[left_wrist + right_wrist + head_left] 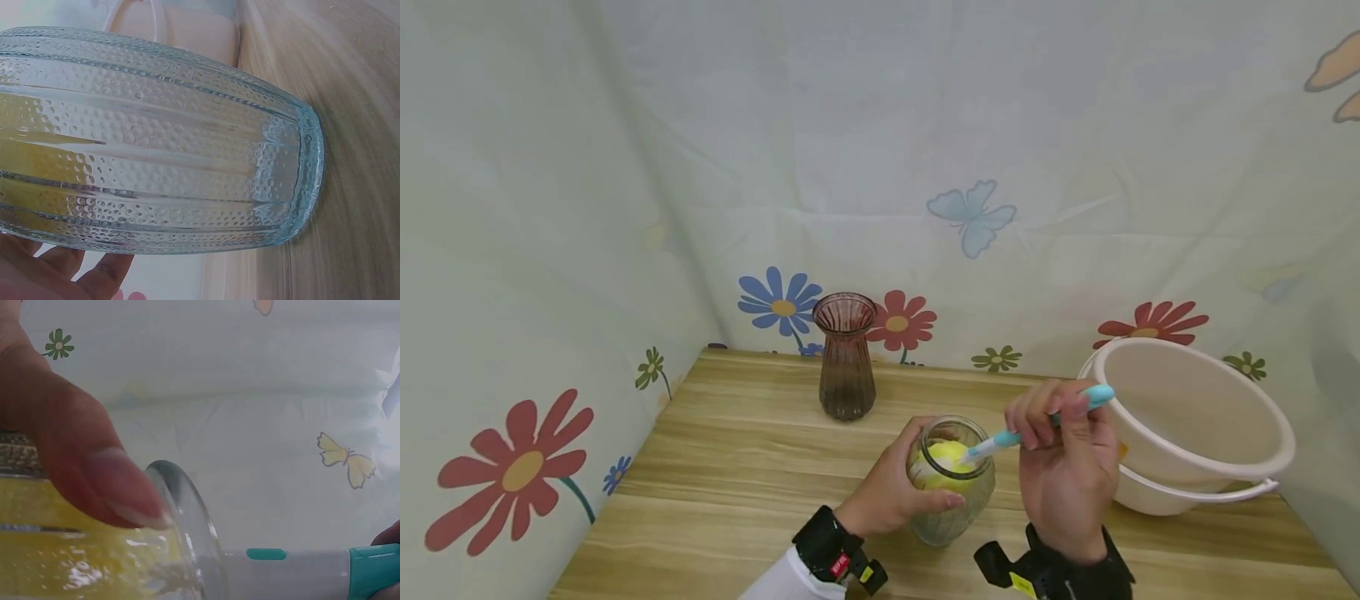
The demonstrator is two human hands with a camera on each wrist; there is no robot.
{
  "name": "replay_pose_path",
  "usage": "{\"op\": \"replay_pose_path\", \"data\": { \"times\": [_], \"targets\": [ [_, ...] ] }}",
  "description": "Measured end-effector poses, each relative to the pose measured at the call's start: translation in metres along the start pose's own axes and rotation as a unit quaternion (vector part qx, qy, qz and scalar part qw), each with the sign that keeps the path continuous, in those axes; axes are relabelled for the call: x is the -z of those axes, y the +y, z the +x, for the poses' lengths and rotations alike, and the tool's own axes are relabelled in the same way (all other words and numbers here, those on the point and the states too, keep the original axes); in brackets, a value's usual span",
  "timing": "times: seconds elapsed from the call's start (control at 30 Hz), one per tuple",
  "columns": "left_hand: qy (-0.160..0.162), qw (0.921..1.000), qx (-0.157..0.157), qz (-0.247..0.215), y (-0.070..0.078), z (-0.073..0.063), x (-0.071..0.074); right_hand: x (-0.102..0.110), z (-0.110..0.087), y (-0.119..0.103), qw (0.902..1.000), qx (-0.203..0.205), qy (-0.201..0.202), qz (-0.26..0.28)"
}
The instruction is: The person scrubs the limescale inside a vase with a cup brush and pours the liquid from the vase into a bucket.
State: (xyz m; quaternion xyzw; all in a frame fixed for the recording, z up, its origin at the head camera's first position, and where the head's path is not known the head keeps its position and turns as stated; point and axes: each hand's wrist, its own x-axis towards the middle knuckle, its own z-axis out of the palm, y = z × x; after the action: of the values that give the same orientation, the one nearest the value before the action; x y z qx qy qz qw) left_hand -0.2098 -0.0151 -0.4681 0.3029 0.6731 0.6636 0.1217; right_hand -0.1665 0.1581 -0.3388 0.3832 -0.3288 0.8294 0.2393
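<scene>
My left hand grips a clear glass jar round its side, with the thumb across the front near the rim. Fine dimples and ribs cover the glass in the left wrist view, where its base is close to the wooden tabletop. Inside the jar's upper part is the yellow sponge head of a bottle brush. My right hand holds the brush by its turquoise and white handle, which slants up out of the mouth. In the right wrist view the handle runs through the opening.
A ribbed purplish-brown glass vase stands at the back of the wooden table. To the right is a pale bucket with its handle hanging down in front. A flower-print curtain encloses the back and sides.
</scene>
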Motion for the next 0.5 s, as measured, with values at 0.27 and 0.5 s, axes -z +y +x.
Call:
{"op": "replay_pose_path", "data": {
  "times": [0.27, 0.5],
  "targets": [
    [0.003, 1.0000, -0.001, 0.002, -0.0010, -0.0001, 0.0006, 0.0010, -0.0019, 0.0047, 0.9998, -0.008, -0.010, -0.014],
    [0.002, 1.0000, 0.004, -0.004, -0.0001, 0.0000, 0.0006, 0.0024, -0.0042, 0.0063, 0.9994, -0.025, -0.004, -0.025]
  ]
}}
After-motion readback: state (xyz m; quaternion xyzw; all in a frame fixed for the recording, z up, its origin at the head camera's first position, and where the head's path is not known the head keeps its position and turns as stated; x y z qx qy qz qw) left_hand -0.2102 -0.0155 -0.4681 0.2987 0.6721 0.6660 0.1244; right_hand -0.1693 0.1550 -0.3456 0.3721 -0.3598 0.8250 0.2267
